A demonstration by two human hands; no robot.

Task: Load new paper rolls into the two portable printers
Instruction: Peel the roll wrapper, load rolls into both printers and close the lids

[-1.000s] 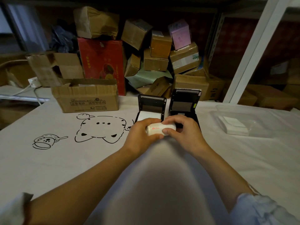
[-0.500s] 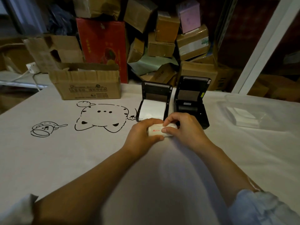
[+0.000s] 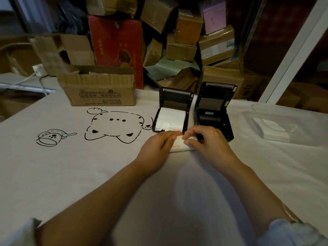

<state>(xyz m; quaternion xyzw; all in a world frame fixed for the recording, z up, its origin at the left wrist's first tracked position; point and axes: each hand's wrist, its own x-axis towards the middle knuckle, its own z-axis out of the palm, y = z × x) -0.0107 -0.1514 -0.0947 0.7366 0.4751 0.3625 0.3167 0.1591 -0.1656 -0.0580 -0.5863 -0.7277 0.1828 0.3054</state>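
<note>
1. Both hands hold one paper roll (image 3: 179, 145) low over the table (image 3: 71, 174), just in front of the two printers.
2. Left hand (image 3: 156, 150) grips the roll's left end, fingers curled round it, likely to keep the roll from turning.
3. Right hand (image 3: 207, 141) sits on the roll's right end, thumb and forefinger pinching at the top near the red print. This looks like picking at the wrapper or the loose paper end; which one is too small to tell.
4. Left printer (image 3: 172, 110) has its lid up and a white roll already seated in its bay, with a strip of paper hanging toward the front edge. Judged loaded, lid not yet closed.
5. Right printer (image 3: 213, 110) also has its lid up, and its bay shows dark with no paper in it. The held roll is probably meant for this one, being the nearest empty bay.
6. The printers stand side by side, almost touching, lids tilted back, so both bays face the person.
7. Clear tray (image 3: 276, 125) with a white stack inside sits to the right, well apart from the hands.
8. Open cardboard box (image 3: 99, 93) stands at the table's back-left, with piled boxes behind it.
9. Task judged about halfway: one roll in, the second in preparation.
</note>
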